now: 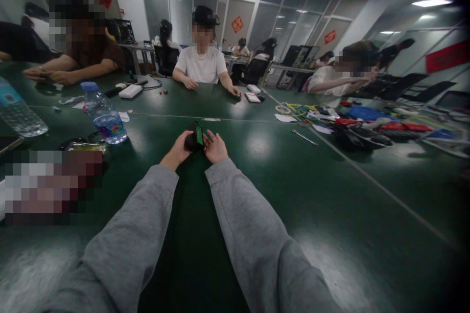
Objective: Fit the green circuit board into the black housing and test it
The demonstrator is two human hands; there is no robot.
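black object with a green side sits over the green table, between the two hands. from the left: a blue-capped bottle stands upright; the left hand grasps the object; the right hand, fingers loosely spread, is at its right edge (whether touching, i cannot tell); farther right lie a slim metal tool and tangled cables.

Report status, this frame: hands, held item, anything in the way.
Left hand gripping black item. Right hand open beside it, contact unclear. Item's green face turned rightward. Blue-capped bottle left of both hands, standing apart.
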